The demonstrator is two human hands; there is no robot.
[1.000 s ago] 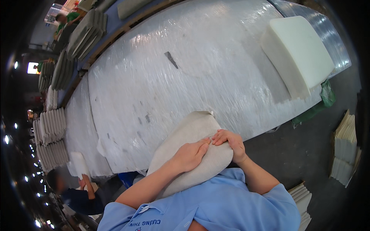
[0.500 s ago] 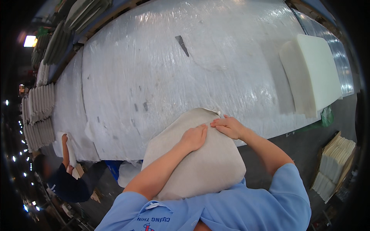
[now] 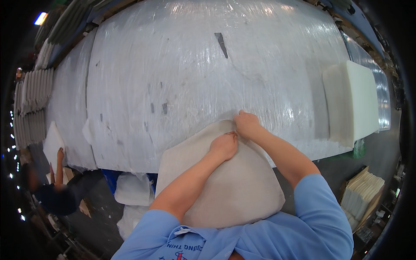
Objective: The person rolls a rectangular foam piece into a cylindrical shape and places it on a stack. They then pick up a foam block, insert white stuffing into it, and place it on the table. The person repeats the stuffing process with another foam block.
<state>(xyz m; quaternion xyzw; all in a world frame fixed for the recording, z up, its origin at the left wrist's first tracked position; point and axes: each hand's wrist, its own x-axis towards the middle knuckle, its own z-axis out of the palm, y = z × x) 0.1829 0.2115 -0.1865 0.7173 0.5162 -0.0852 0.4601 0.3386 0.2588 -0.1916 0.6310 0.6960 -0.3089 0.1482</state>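
A beige fabric-covered cushion [image 3: 225,186] leans between my body and the near edge of the wrapped table. Its far, narrower end lies on the table top. My left hand [image 3: 224,146] is closed on the cover near that end, its fingers curled into the fabric. Just beyond it, my right hand [image 3: 247,124] is closed at the cushion's far corner, gripping the cover's edge. The two hands are close together. Their fingertips are partly hidden, so I cannot make out any zipper or seam.
Plastic film covers the wide table [image 3: 195,78]. A stack of white foam pads [image 3: 363,102] stands at its right end. An open box of pads [image 3: 364,195] sits on the floor at right. Another person [image 3: 54,197] handles a white pad at far left, near racked cushions [image 3: 37,91].
My right hand has gone from lying flat on the cushion to a closed grip at its far corner. My left hand has curled its fingers and shifted slightly right. The other person's pad has been raised.
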